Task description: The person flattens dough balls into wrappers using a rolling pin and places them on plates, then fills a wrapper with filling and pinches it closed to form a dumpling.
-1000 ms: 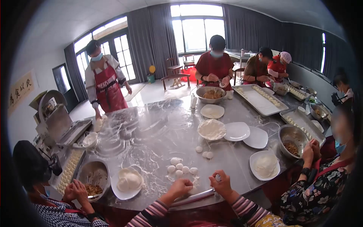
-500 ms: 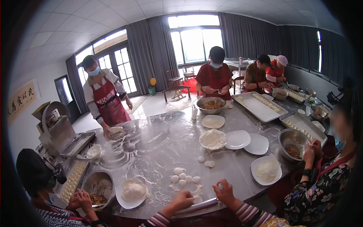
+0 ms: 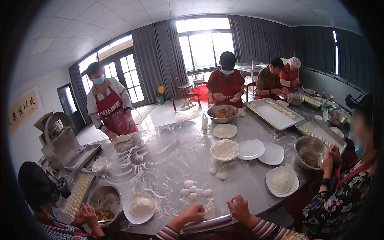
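My left hand [image 3: 193, 213] is closed, its fingertips at the edge of a small flat dough wrapper [image 3: 209, 214] near the table's front edge. To its right, my right hand [image 3: 242, 212] is curled around what looks like a rolling pin [image 3: 235, 203]; only its pale round end shows above the fingers. A shiny metal strip [image 3: 209, 222] runs along the front edge below my hands. Several floured dough pieces [image 3: 193, 189] lie just beyond my left hand. A white plate [image 3: 138, 218] stacked with dough wrappers [image 3: 142, 205] stands to the left.
Co-workers surround the steel table [image 3: 168, 160]. Filling bowls [image 3: 105, 198] [image 3: 310, 150] stand on both sides. A plate of wrappers [image 3: 282, 181] is at right, with a flour bowl [image 3: 225, 149] and white plates [image 3: 251, 149] farther back. Dumpling trays [image 3: 274, 113] are behind.
My left hand stays by the wrapper, more of which now shows. My right hand has shifted slightly, and the view has tilted a little. The worker at far left has straightened slightly over the dough.
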Demonstrator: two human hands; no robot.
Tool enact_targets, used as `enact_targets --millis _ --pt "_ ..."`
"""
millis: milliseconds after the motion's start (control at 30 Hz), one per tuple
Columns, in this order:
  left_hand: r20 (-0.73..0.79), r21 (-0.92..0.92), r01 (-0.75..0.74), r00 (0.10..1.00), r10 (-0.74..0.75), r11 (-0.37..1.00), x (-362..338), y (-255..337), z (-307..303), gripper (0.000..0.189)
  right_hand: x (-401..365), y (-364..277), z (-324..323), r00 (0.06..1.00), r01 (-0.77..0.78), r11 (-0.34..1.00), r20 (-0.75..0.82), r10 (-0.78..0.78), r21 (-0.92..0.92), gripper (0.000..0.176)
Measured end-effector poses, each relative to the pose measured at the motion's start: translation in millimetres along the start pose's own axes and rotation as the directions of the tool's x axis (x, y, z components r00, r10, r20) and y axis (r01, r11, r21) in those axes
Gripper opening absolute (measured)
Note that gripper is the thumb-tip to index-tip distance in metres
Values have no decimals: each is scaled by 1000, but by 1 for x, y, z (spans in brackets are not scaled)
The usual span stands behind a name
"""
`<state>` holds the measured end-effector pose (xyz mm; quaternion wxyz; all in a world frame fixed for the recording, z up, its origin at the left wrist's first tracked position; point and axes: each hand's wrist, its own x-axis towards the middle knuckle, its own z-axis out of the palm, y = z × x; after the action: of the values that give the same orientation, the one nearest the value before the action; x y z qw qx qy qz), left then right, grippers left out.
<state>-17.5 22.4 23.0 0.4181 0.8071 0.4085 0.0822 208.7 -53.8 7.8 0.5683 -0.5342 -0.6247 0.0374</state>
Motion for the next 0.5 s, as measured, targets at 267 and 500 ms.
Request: enact_targets --millis 267,500 --pt "-23 106 -56 998 59 993 33 -18 8 19 44 18 46 1000 -18 998 -9 19 63 23" --pt "42 11 -44 998 43 999 9 -7 -2 16 -3 -3 -2 999 -26 1000 20 26 3 26"
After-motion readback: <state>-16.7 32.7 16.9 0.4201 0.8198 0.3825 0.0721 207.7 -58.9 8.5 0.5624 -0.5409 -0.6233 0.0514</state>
